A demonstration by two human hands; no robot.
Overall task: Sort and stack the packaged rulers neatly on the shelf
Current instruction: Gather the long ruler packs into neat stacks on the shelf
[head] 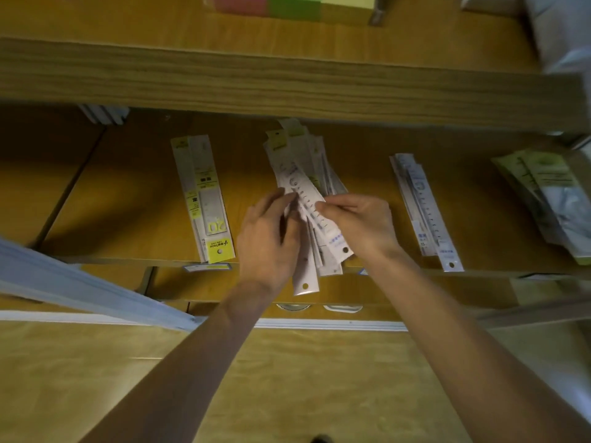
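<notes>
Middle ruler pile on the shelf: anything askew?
Yes. The fanned pile of clear-packaged rulers is splayed, and several packs overhang the wooden shelf's front edge. Left hand and right hand both pinch packs. The yellow-labelled stack lies straighter.

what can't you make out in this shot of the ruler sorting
- Head view: how many packs are in the middle pile of rulers; they overlap, and the left hand and right hand cover its lower part.
- Print on the yellow-labelled pack: too small and blurred to read.
- Pastel blocks on the upper shelf: cut off by the top edge.
- Packets at far right: cut off by the right edge, blurred.
</notes>
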